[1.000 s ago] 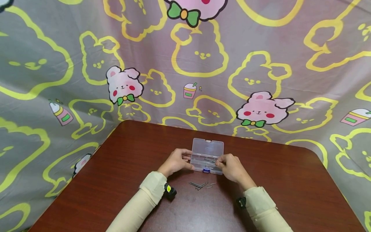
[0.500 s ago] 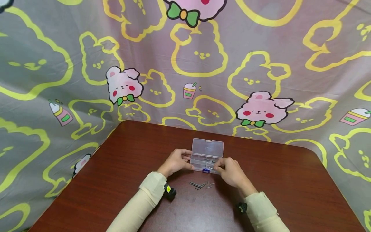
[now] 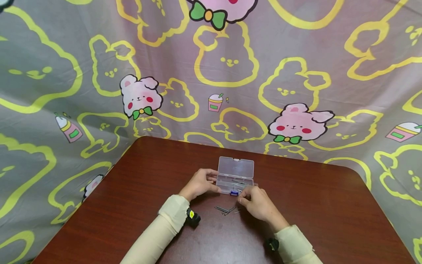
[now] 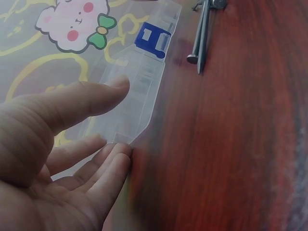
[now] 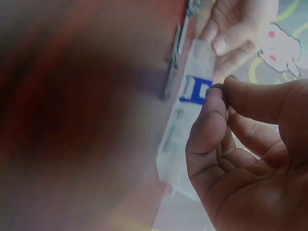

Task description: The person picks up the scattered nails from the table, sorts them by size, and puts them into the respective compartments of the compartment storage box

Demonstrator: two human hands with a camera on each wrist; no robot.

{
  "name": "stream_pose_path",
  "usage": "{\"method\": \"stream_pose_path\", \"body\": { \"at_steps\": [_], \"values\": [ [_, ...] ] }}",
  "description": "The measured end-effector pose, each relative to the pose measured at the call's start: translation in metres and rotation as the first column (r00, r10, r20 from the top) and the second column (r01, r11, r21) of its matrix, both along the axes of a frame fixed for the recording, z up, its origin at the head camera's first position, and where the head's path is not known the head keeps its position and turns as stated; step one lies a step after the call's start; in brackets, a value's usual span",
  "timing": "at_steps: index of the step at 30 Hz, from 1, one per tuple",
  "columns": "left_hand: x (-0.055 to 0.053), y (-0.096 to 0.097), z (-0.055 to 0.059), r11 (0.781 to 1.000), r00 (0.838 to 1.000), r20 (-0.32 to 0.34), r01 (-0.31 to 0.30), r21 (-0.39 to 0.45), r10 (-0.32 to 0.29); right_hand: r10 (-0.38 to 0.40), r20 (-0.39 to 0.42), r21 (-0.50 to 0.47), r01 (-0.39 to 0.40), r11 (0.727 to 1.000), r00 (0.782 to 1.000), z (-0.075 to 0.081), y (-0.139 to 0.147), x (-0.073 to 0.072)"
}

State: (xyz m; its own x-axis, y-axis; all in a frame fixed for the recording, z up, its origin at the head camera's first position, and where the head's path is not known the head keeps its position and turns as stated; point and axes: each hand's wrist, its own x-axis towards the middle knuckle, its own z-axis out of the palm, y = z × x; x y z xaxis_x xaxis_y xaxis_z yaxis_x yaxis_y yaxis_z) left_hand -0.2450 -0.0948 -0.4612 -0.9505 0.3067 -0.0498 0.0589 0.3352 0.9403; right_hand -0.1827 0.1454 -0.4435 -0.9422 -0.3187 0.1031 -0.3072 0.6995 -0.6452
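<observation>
A clear plastic box [image 3: 224, 187] with its lid [image 3: 236, 167] raised stands on the table. Its blue latch [image 5: 196, 90] faces the person, and several thin nails [image 3: 240, 182] lie in its compartments. My left hand [image 3: 199, 183] rests against the box's left end, thumb [image 4: 103, 98] by the front corner and fingers at the side. In front of the box lies a small heap of nails [image 3: 224, 210]. My right hand [image 3: 260, 203] hovers by the box's front right corner, close over the heap; its thumb and forefinger tips meet with nothing visible between them.
The brown wooden table [image 3: 158, 161] has rounded far corners. Behind it and at the sides hangs a grey curtain [image 3: 184, 47] with cartoon animals. A black wrist camera [image 3: 192, 217] sits on the left cuff, another [image 3: 273, 244] by the right cuff.
My right hand has moved from over the box's right compartments toward the person, down to the loose nails, covering some of them. The left hand and the box stay in place.
</observation>
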Motion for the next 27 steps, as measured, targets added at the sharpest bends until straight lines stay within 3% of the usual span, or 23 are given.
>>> {"method": "stream_pose_path", "body": {
  "at_steps": [9, 27],
  "values": [
    [-0.001, 0.000, -0.002, 1.000, 1.000, -0.002, -0.003, 0.000, 0.003, 0.083, -0.023, 0.026, -0.082, 0.996, 0.996, -0.006, -0.010, 0.007],
    [-0.001, 0.000, -0.001, 1.000, 1.000, -0.004, -0.001, 0.013, 0.002, 0.154, -0.022, 0.105, -0.151, 0.983, 0.988, -0.010, -0.028, 0.012]
  ]
}}
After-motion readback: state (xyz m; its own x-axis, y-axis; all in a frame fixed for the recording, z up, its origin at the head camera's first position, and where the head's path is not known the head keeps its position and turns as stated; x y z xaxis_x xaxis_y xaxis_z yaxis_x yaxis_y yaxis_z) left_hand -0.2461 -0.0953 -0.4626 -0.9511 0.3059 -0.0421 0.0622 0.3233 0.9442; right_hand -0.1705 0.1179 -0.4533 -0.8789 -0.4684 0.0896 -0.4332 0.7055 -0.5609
